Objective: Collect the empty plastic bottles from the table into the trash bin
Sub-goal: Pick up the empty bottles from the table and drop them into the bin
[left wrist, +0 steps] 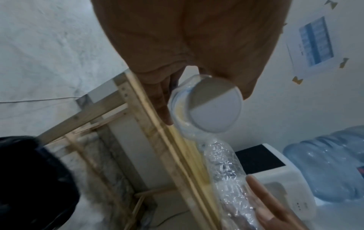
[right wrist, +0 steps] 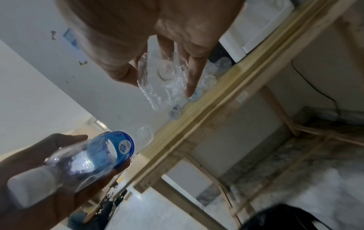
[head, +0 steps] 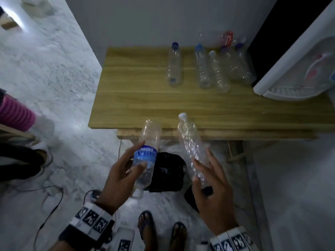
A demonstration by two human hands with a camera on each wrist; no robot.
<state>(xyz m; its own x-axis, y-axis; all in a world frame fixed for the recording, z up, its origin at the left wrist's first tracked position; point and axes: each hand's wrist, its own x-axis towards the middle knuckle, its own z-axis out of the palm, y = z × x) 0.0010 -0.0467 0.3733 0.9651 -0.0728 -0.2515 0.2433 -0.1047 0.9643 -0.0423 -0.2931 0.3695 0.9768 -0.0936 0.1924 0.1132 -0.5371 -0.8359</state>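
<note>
Left hand (head: 117, 180) grips blue-labelled bottle (head: 146, 160) | right hand (head: 212, 187) grips clear bottle (head: 192, 147) | both above black trash bin (head: 166, 171), lower centre | five or more bottles (head: 208, 67) left on table (head: 145, 105), upper right | unfinished

A blue-labelled clear plastic bottle (head: 145, 156) and a crinkled clear plastic bottle (head: 193, 149) hang above the black-lined trash bin (head: 168, 173); five clear bottles (head: 208, 67) stand on the wooden table (head: 145, 98).

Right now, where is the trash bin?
In the head view the black-lined trash bin sits on the floor below the table's near edge, between and beneath the two hands' bottles.
</note>
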